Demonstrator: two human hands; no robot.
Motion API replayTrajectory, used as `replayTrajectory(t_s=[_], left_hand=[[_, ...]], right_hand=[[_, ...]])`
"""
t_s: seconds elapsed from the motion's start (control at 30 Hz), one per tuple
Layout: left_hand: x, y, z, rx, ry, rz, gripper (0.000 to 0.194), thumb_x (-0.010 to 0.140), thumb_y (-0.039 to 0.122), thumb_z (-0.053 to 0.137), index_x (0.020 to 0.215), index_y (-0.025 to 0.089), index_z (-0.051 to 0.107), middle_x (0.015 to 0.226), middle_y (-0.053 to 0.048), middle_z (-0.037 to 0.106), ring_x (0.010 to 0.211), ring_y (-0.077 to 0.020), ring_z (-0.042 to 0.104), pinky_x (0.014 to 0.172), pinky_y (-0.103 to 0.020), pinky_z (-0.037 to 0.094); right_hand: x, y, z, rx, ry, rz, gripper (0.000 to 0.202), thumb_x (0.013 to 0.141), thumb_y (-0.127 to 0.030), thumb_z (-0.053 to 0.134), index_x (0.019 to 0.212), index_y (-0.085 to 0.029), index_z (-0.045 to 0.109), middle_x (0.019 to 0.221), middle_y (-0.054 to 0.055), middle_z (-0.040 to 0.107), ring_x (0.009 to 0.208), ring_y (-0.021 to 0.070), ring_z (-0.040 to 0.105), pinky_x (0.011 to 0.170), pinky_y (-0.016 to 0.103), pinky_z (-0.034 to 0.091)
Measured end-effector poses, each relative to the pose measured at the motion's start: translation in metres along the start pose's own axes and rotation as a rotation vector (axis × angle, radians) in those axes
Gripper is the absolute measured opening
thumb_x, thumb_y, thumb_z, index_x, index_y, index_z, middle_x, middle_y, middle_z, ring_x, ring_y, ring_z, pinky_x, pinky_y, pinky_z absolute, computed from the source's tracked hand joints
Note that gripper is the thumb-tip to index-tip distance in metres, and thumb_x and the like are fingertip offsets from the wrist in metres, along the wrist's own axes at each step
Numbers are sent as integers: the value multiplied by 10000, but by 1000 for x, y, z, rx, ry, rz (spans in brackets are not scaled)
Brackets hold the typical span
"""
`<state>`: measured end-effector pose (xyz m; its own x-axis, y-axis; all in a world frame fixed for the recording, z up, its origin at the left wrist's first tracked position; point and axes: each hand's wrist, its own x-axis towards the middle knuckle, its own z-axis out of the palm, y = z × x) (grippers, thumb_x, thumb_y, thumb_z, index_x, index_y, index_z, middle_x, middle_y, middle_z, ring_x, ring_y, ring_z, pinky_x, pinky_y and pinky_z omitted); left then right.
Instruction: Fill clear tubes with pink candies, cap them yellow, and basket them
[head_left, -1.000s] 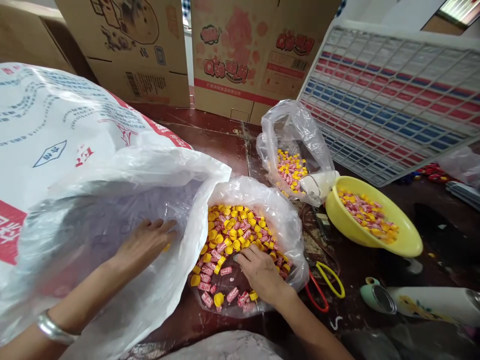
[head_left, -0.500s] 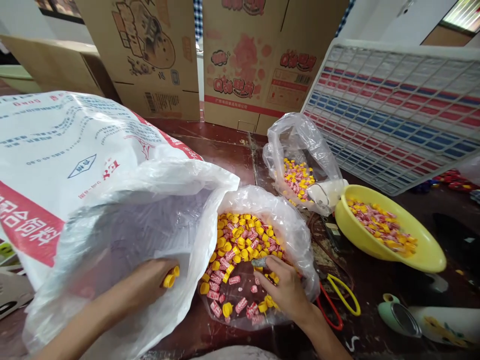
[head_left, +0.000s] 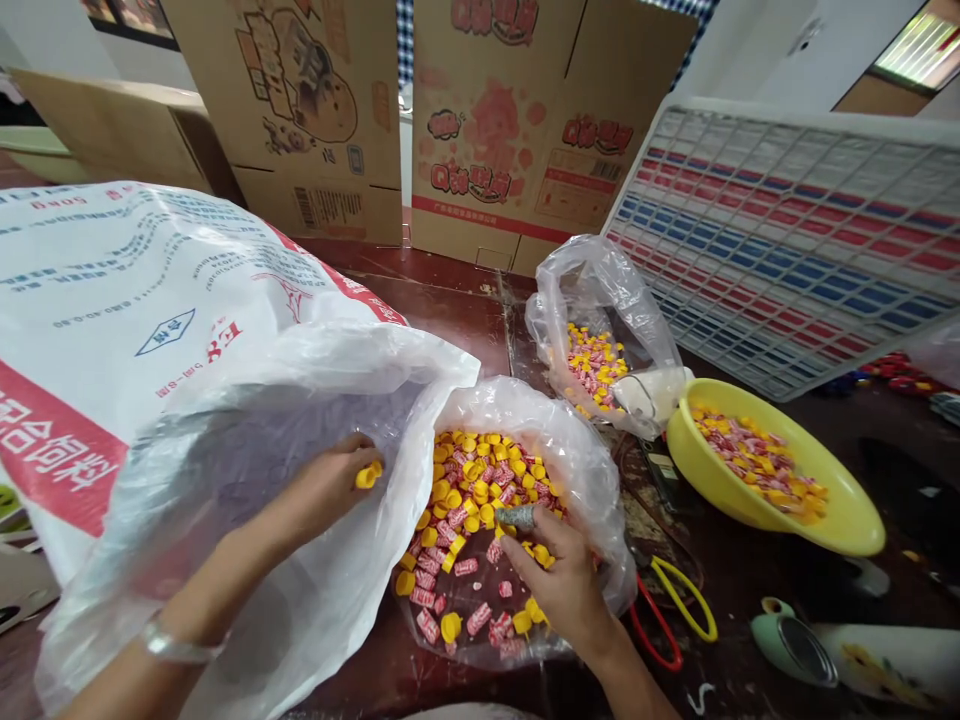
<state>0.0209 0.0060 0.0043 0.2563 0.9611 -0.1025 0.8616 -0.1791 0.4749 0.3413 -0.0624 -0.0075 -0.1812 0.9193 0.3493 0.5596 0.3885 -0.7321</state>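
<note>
My left hand (head_left: 341, 480) is closed around yellow plastic caps (head_left: 368, 475), inside the mouth of a large white printed sack (head_left: 300, 365). A silver bracelet is on that wrist. My right hand (head_left: 559, 560) hovers over an open clear plastic bag (head_left: 577, 455), its index finger wrapped in a grey covering. Thumb and index finger come together at a small yellow cap, partly hidden by the fingers. Around them in the bag lie many yellow caps (head_left: 451, 627) and red-and-white printed little cylinders (head_left: 478, 618).
Behind stands a second clear bag (head_left: 559, 265) of such pieces. To the right are a yellow bowl (head_left: 847, 530) of them, scissors with red and yellow handles (head_left: 686, 600), a flask (head_left: 885, 660) and a white wire rack (head_left: 780, 260). Cardboard boxes (head_left: 480, 130) line the back.
My left hand has moved up and to the right inside the sack, still holding the caps, and its bracelet has come into view. The right hand has shifted slightly left and down.
</note>
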Motion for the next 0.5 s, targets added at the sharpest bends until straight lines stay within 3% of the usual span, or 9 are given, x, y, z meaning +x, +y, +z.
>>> replayTrajectory(t_s=[0.1, 0.23, 0.37, 0.5], left_hand=[[-41, 11, -7, -146, -36, -61, 244, 889, 347, 607, 1067, 227, 722, 1021, -75, 791, 878, -251, 727, 780, -310, 532], [-92, 49, -2, -537, -175, -142, 346, 847, 549, 675, 957, 225, 728, 807, -18, 737, 722, -199, 652, 648, -248, 491], [-111, 77, 12, -966, -239, -210, 386, 769, 551, 779, 855, 185, 693, 690, 26, 568, 639, -132, 461, 575, -222, 368], [-113, 82, 20, -1204, -188, -236, 423, 743, 548, 819, 864, 159, 704, 728, 6, 589, 672, -136, 467, 609, -228, 381]], right_hand=[[4, -16, 3, 176, 37, 45, 103, 939, -295, 666, 974, -198, 654, 881, 55, 737, 791, 208, 726, 743, 311, 617], [16, -51, 11, 358, 0, -68, 130, 951, -255, 674, 1072, -208, 684, 933, 56, 767, 806, 198, 752, 740, 283, 630], [26, -75, 17, 369, -146, -264, 146, 978, -206, 638, 1115, -206, 688, 1068, 71, 761, 976, 190, 738, 865, 279, 603], [27, -81, 14, 282, -337, -357, 185, 996, -301, 630, 1139, -193, 673, 1077, 86, 759, 1030, 205, 717, 949, 324, 575]])
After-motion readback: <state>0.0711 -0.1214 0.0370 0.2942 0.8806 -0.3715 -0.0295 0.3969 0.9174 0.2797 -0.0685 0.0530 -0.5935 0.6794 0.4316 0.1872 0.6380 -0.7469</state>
